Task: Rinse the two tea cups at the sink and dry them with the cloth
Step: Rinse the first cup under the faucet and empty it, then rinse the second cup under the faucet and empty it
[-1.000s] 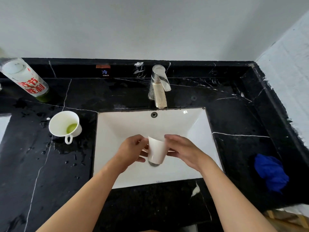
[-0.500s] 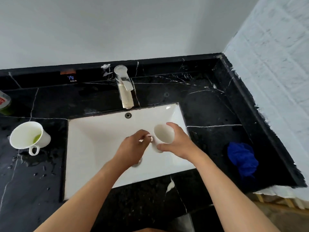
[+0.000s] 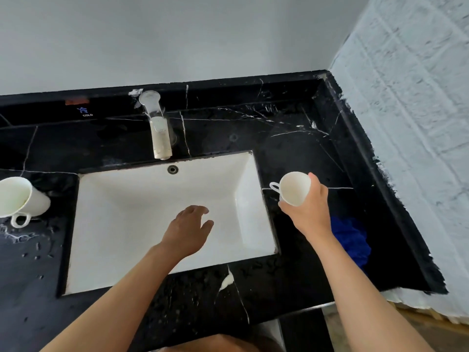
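My right hand grips a white tea cup by its body, held over the black counter just right of the sink, mouth facing me and handle pointing left. My left hand hovers over the white sink basin, fingers loosely spread and holding nothing. A second white cup stands on the counter at the far left edge, handle toward me. The blue cloth lies crumpled on the counter to the right, partly hidden behind my right wrist.
The faucet stands behind the basin with no water running. Black marble counter surrounds the sink, with water drops on the left part. A white brick wall closes off the right side.
My right hand carried the cup from over the basin to the right, above the counter. My left hand let go of it and stays over the sink. The view shifted right.
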